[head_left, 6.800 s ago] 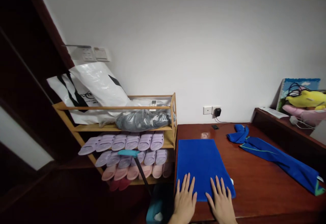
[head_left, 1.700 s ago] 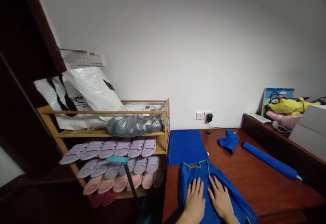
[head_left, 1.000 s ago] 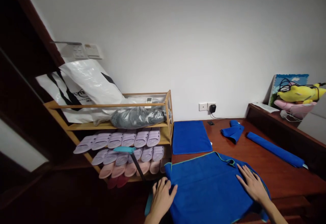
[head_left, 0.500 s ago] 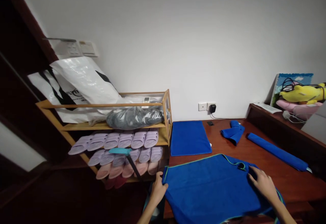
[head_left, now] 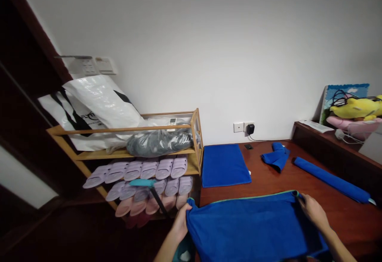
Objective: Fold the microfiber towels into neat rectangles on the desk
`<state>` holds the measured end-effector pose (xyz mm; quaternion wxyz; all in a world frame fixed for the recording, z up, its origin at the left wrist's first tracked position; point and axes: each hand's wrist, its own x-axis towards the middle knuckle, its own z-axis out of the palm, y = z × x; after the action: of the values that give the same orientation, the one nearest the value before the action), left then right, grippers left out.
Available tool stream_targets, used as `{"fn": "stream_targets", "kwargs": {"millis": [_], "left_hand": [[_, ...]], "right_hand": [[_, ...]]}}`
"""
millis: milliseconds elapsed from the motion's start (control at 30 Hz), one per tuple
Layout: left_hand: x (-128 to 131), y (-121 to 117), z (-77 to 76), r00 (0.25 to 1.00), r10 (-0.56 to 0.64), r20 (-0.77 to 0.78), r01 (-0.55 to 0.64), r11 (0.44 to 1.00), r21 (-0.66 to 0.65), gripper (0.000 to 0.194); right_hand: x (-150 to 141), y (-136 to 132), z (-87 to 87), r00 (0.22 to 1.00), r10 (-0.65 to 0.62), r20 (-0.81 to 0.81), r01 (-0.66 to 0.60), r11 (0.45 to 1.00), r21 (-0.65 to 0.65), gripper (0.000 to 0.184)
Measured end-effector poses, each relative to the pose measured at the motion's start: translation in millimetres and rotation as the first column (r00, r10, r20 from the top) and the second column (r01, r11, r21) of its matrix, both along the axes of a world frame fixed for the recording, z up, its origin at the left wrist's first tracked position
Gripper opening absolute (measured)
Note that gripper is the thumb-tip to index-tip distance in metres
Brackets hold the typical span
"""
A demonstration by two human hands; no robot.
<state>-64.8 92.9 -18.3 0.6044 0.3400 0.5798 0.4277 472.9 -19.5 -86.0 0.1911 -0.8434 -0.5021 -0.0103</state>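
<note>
A large blue towel [head_left: 250, 230] with a green trim lies spread wide across the near part of the brown table [head_left: 268, 182]. My left hand [head_left: 180, 224] is closed on its far left corner, at the table's left edge. My right hand [head_left: 313, 212] is closed on its far right corner. A folded blue towel [head_left: 225, 164] lies flat at the table's far left. A small bunched blue towel [head_left: 276, 158] and a rolled blue towel [head_left: 331, 178] lie toward the right.
A wooden shoe rack [head_left: 140, 150] full of several lilac and pink slippers stands left of the table, with white bags [head_left: 95, 107] on top. A teal-headed mop [head_left: 143, 183] leans by it. A raised shelf [head_left: 337, 146] on the right carries plush toys [head_left: 355, 113]. A charger [head_left: 250, 128] sits in the wall socket.
My hands went from pressing the towel's middle to its two far corners, spreading it wide, then closed on the corners and drew the edge tight. The view tilted slightly.
</note>
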Motion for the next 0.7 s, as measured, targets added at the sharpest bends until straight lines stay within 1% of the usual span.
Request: {"fn": "stream_targets", "kwargs": {"millis": [67, 167, 267, 367, 500, 600, 667, 700], "left_hand": [[-1, 4, 8.8, 0.998, 0.003, 0.064, -0.006, 0.999, 0.042, 0.009], [-4, 13, 23.7, 0.986, -0.024, 0.166, 0.003, 0.992, 0.125, 0.008], [-9, 23, 40.6, 0.967, -0.105, 0.232, 0.060, 0.980, 0.191, 0.013], [-14, 30, 58.9, 0.945, -0.211, 0.249, 0.149, 0.958, 0.247, 0.020], [-20, 32, 88.1, 0.915, -0.336, 0.223, 0.263, 0.916, 0.304, 0.026], [-28, 35, 110.2, 0.896, -0.426, 0.125, 0.365, 0.867, 0.339, 0.029], [-34, 41, 119.1, 0.891, -0.452, 0.049, 0.409, 0.844, 0.347, 0.031], [-36, 46, 120.5, 0.891, -0.453, 0.020, 0.420, 0.841, 0.340, 0.033]], "right_hand": [[14, -8, 8.7, 0.999, -0.037, -0.041, 0.037, 0.999, 0.021, 0.051], [33, -20, 27.6, 0.991, -0.111, -0.073, 0.116, 0.991, 0.071, 0.058], [50, -28, 48.5, 0.980, -0.159, -0.119, 0.173, 0.978, 0.120, 0.063], [61, -34, 66.4, 0.970, -0.171, -0.170, 0.197, 0.969, 0.149, 0.063], [70, -37, 87.5, 0.964, -0.203, -0.173, 0.237, 0.950, 0.205, 0.062], [73, -34, 104.9, 0.956, -0.243, -0.162, 0.278, 0.925, 0.259, 0.063], [73, -30, 115.8, 0.927, -0.276, -0.252, 0.343, 0.898, 0.277, 0.060], [72, -27, 120.2, 0.903, -0.286, -0.321, 0.378, 0.884, 0.276, 0.057]]}}
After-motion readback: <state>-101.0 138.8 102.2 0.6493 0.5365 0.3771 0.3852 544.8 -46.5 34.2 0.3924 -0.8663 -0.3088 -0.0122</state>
